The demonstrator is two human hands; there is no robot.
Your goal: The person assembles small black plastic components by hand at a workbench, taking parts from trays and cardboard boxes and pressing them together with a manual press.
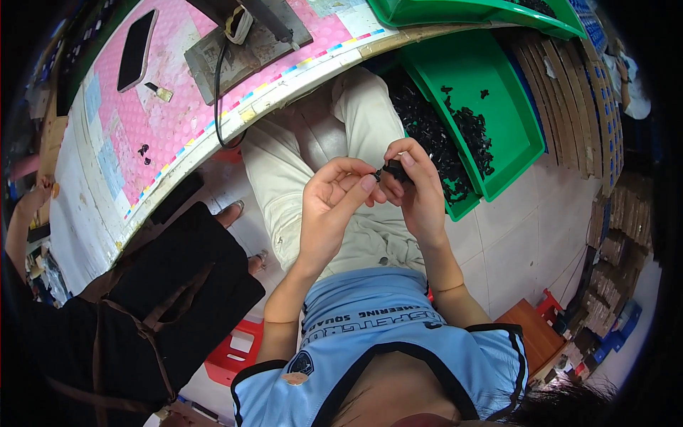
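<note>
Both hands are raised close together over my lap. My left hand (336,196) pinches a tiny dark piece between thumb and forefinger; its exact kind is too small to make out. Gripped in the fingers of my right hand (420,186) is a small black part (397,171), its far side covered by my fingers. The two held pieces meet or nearly meet between my fingertips; I cannot tell whether they touch. Just right of my knees, a green tray (516,107) holds many small black parts (469,135). Next to it, more black parts (420,107) lie heaped in another green tray.
On the pink-covered table stand a metal fixture plate (249,46) with a black cable, a phone (137,50) and a small brush (162,92). A person in a black apron (163,285) sits at left beside a red stool (238,349). Stacked cardboard (558,99) stands at right.
</note>
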